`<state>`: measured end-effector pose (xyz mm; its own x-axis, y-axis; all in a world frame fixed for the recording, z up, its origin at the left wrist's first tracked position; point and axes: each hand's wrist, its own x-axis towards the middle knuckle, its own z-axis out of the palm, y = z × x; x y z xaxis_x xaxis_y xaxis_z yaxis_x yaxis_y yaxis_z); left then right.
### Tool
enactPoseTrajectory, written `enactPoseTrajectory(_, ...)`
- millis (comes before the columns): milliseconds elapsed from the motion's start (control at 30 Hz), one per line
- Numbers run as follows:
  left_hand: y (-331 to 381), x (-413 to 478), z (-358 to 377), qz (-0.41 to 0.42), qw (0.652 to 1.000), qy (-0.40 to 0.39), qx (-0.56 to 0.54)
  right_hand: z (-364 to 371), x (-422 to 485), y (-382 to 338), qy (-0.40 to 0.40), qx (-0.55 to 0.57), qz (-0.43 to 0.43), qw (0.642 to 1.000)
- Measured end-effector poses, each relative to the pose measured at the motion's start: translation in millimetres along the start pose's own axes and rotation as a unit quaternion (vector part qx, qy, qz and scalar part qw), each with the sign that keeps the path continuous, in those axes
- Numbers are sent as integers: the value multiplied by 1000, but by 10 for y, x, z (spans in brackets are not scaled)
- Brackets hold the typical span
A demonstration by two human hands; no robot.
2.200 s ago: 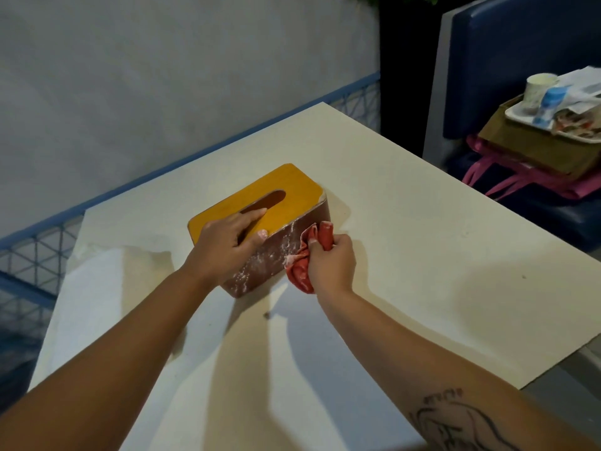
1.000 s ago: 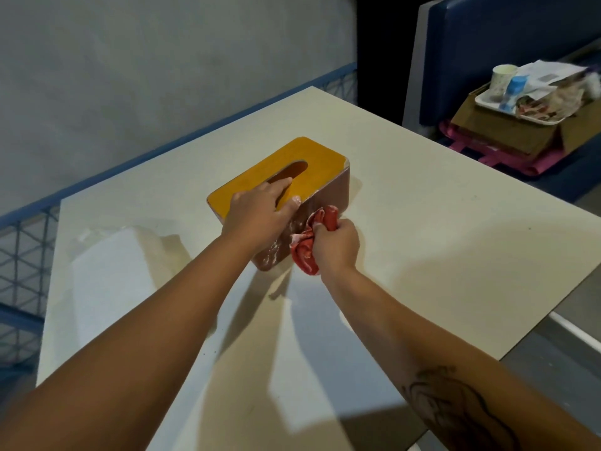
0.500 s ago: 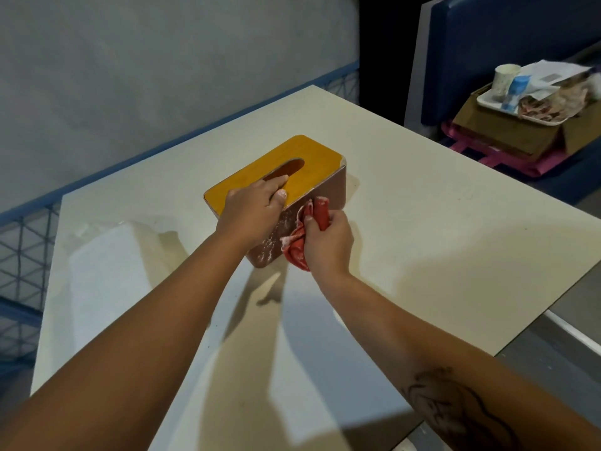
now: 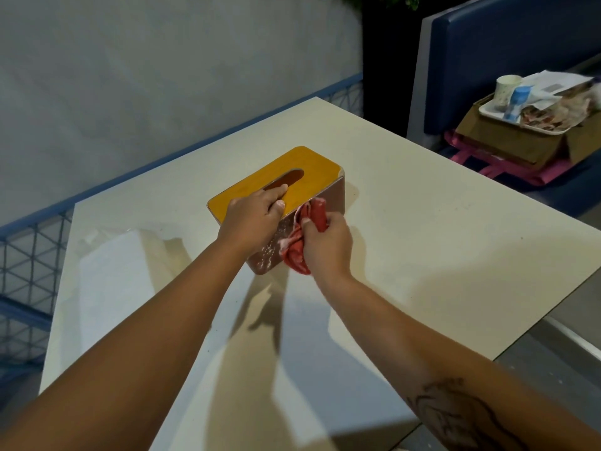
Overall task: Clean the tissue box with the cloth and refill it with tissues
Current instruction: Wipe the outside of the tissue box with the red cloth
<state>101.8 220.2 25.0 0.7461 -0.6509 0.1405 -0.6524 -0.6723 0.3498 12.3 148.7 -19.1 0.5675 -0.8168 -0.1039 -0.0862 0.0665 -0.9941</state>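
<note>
Both hands are on a brown rectangular tissue box (image 4: 312, 177) with a yellow-orange wooden lid, which sits near the middle of a cream tabletop (image 4: 422, 239). The left hand (image 4: 252, 219) lies palm-down on the lid, fingers stretched to the edge of the oval slot, pressing rather than clasping. The right hand (image 4: 327, 242) is clenched round a crumpled red cloth (image 4: 294, 252), holding it against the box's near long side, where white specks cling. What seems to be a pale pack of tissues (image 4: 110, 265) lies well to the left, blurred.
</note>
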Motion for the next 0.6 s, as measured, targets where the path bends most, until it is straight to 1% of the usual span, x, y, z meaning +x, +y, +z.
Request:
enactPoseTrajectory(67,9,-2,-8,3,1000,0,7,57,-54,131,-12,-14,24,1000)
enactPoseTrajectory(133,1,7,-3,4,1000,-2,7,84,-10,188,-23,-28,78,996)
enactPoseTrajectory(200,-30,30,18,1,1000,-8,3,90,69,168,-28,-3,134,991)
enactPoseTrajectory(267,-59,44,39,-6,1000,-10,0,76,119,106,-19,28,153,988)
enactPoseTrajectory(333,-67,46,44,-9,1000,-10,-3,52,132,23,-11,28,115,993)
enactPoseTrajectory(467,-60,43,42,2,1000,-9,-12,46,73,-55,11,21,1,1000)
enactPoseTrajectory(533,-58,45,39,1,1000,-6,-13,75,7,-14,19,16,-29,999)
enactPoseTrajectory(600,-58,48,44,2,1000,-5,-9,102,-31,69,27,3,-29,999)
